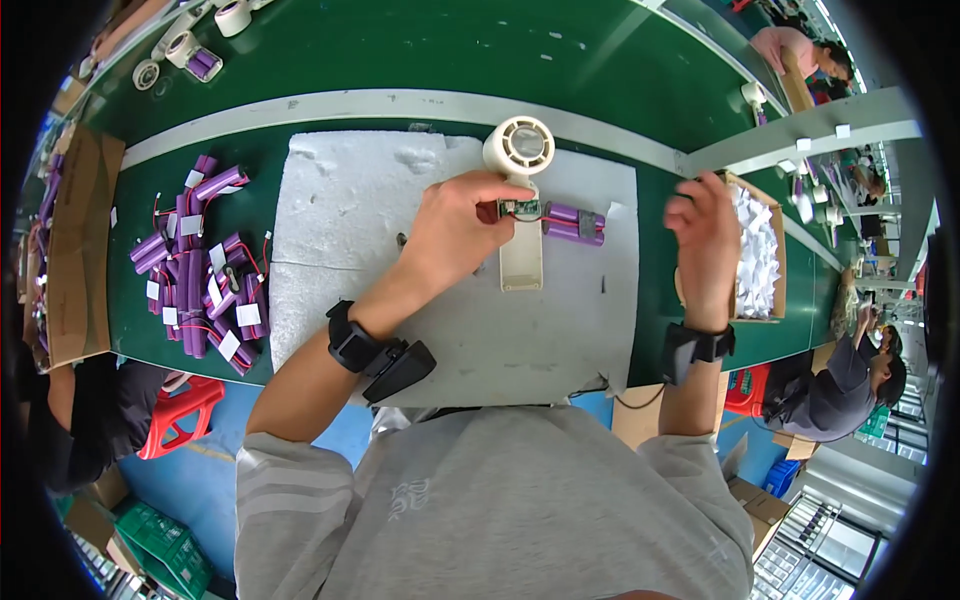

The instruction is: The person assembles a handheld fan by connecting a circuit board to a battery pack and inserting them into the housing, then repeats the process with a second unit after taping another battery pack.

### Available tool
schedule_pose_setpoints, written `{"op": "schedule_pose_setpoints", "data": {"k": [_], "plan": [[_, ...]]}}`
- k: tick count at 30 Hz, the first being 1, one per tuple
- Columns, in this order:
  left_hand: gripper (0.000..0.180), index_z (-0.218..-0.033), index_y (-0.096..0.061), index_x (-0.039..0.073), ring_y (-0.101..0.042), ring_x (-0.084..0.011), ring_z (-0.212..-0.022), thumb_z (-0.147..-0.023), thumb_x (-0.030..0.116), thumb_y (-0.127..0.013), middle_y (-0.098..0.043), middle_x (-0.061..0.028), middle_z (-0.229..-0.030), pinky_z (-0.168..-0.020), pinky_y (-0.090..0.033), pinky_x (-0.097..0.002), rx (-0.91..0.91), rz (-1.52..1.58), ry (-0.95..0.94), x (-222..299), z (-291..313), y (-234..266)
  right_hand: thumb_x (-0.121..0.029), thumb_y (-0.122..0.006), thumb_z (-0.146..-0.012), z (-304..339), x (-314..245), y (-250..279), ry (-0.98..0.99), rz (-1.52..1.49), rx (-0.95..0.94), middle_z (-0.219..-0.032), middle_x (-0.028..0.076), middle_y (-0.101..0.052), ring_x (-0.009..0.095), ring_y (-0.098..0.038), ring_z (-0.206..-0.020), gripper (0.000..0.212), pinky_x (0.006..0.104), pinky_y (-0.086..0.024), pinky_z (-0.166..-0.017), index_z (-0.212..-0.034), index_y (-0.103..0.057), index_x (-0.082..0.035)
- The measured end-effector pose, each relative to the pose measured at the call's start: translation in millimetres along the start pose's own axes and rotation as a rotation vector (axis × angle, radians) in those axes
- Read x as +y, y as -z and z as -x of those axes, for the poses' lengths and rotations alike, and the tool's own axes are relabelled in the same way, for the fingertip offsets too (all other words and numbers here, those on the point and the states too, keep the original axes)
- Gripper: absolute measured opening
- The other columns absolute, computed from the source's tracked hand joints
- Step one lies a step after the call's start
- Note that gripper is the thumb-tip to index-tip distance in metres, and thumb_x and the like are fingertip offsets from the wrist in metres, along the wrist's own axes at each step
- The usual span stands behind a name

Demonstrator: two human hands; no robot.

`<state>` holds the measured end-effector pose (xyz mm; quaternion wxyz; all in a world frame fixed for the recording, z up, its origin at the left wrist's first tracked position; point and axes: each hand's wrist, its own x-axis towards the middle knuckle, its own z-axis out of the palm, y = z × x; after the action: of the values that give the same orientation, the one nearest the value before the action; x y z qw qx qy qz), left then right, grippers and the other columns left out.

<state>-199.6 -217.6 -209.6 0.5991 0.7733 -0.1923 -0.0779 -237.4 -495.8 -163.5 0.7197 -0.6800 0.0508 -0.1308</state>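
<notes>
The left hand (pixel 460 222) grips the fan (pixel 521 264) at its circuit board (pixel 522 208), toward the foam's (pixel 570 335) far edge. A battery pair (pixel 562 215) lies between fan and right edge; past that edge, the right hand (pixel 706 238) hangs beside a box (pixel 778 262) of papers (pixel 757 252). Batteries (pixel 190 275) heap beyond the left edge.

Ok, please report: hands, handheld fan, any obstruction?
Left hand holding green circuit board at handheld fan. Right hand raised beside open carton. Purple battery pack beside fan, not covering it.
</notes>
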Motion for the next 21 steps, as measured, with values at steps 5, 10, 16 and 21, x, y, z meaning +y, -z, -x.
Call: {"op": "schedule_pose_setpoints", "data": {"k": [5, 10, 16, 21], "plan": [[0.032, -0.103, -0.071, 0.007, -0.063, -0.0113, -0.072, -0.075, -0.006, -0.064, -0.068, -0.0062, -0.100, -0.068, -0.052, -0.0238, 0.042, -0.024, -0.026, -3, -4, -2, -0.005, -0.071, -0.078, 5, 13, -58, 0.455, 0.882, -0.486, -0.108, 0.010, -0.060, 0.017, -0.061, -0.089, 0.037, 0.0290, -0.048, -0.075, -0.113, -0.060, -0.004], [0.030, -0.099, -0.072, 0.009, -0.065, -0.0197, -0.068, -0.072, -0.002, -0.066, -0.068, -0.0095, -0.089, -0.067, -0.054, -0.0291, 0.051, -0.092, -0.140, -3, -9, -1, -0.006, -0.073, -0.077, 1, -12, -65, -0.025, 0.823, -0.742, -0.109, 0.011, -0.061, 0.016, -0.061, -0.094, 0.046, 0.0284, -0.048, -0.075, -0.119, -0.057, -0.006], [0.029, -0.101, -0.072, 0.010, -0.066, -0.0248, -0.070, -0.072, 0.003, -0.070, -0.068, -0.0114, -0.090, -0.069, -0.055, -0.0326, 0.023, -0.209, -0.249, -8, -6, 3, -0.005, -0.075, -0.073, 13, -16, -64, -0.600, 0.268, -0.830, -0.112, 0.012, -0.059, 0.018, -0.058, -0.103, 0.066, 0.0301, -0.049, -0.079, -0.132, -0.045, -0.006], [0.026, -0.100, -0.072, 0.008, -0.066, -0.0280, -0.072, -0.074, 0.009, -0.073, -0.068, -0.0123, -0.090, -0.070, -0.054, -0.0350, -0.006, -0.217, -0.264, -6, -7, 5, -0.002, -0.076, -0.067, 25, -6, -58, -0.560, -0.160, -0.886, -0.119, 0.012, -0.053, 0.022, -0.058, -0.105, 0.082, 0.0317, -0.049, -0.084, -0.138, -0.036, -0.003]]}}
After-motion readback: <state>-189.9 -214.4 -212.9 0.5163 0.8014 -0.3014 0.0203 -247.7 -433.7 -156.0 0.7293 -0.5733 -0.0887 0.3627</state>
